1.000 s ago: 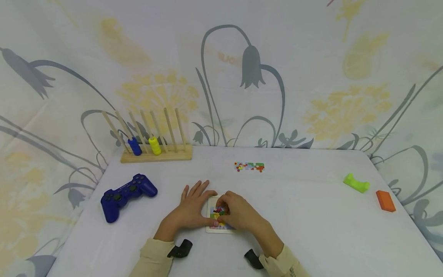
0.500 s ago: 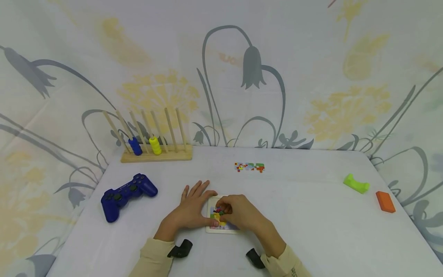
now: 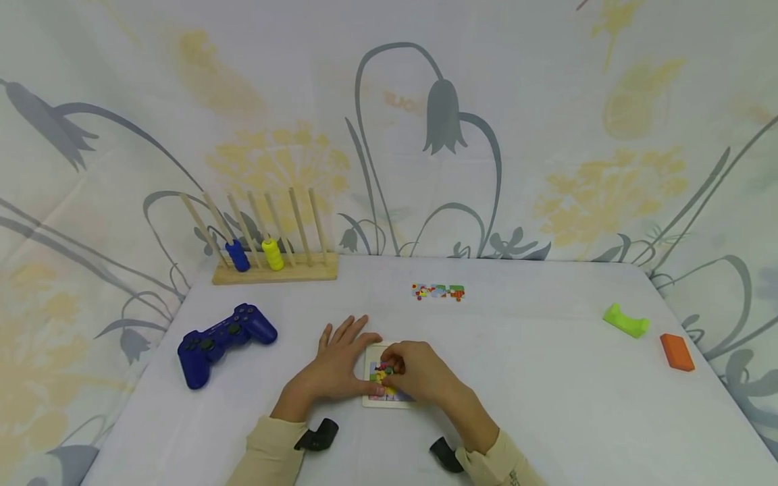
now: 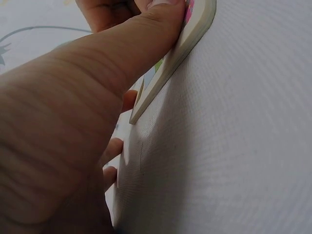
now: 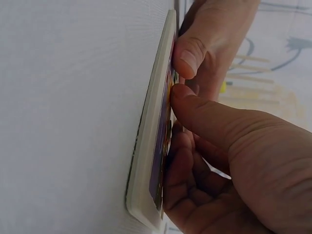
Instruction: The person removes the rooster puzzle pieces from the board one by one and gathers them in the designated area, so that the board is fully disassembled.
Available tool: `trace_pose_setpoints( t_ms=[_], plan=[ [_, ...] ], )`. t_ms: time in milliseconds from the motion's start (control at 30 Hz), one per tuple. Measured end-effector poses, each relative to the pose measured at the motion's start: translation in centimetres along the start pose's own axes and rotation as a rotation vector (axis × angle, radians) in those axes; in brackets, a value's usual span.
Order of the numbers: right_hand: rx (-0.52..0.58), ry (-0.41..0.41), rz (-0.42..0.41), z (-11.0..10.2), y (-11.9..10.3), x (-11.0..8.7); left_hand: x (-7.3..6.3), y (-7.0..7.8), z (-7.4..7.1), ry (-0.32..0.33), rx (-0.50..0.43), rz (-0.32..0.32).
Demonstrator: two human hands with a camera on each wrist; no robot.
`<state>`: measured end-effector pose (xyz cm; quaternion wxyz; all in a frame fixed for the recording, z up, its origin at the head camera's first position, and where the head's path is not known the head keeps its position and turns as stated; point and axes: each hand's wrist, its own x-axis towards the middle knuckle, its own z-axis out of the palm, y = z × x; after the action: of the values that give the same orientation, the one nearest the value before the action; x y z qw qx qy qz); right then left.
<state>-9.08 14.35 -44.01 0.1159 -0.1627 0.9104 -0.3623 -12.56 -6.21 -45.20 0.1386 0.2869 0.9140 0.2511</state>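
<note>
A small picture jigsaw in a cream frame [image 3: 389,405] lies on the white table in front of the person. My left hand [image 3: 334,368] rests flat at its left side, fingers spread, with the thumb pressing on the lower picture. In the left wrist view that thumb reaches over the frame's edge [image 4: 170,70]. Above the picture's right half, my right hand [image 3: 423,372] has thumb and curled fingers together on a colourful puzzle piece [image 3: 387,370], mostly hidden by the fingers. The right wrist view has the right thumb [image 5: 200,109] at the picture surface, close to the left thumb [image 5: 190,56].
Several joined or adjacent puzzle pieces [image 3: 437,291] lie behind the jigsaw. A wooden peg stand [image 3: 304,273] with blue and yellow beads stands back left, a blue game controller [image 3: 225,341] before it. To the right are a green curved block [image 3: 626,322] and an orange block [image 3: 677,352].
The right hand shifts slightly right and back left over the jigsaw, its fingers staying at the picture. The left hand and the other objects stay in place.
</note>
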Motion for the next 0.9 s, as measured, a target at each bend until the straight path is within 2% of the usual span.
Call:
trace_pose_setpoints(
  t_ms=[200,300,633,900],
  plan=[
    [0.017,-0.022,-0.009,-0.4,0.2,0.0,-0.1,0.0,-0.1,0.003,-0.014,-0.001],
    [0.043,-0.003,-0.004,-1.0,0.6,0.0,0.0,0.0,-0.1,-0.005,-0.013,-0.012],
    [0.002,0.226,0.135,-3.2,3.5,0.8,0.4,-0.2,0.4,-0.019,-0.005,-0.025],
    [-0.042,0.335,0.207,-4.0,5.5,2.0,0.3,0.1,0.1,-0.012,-0.012,-0.039]
  ],
)
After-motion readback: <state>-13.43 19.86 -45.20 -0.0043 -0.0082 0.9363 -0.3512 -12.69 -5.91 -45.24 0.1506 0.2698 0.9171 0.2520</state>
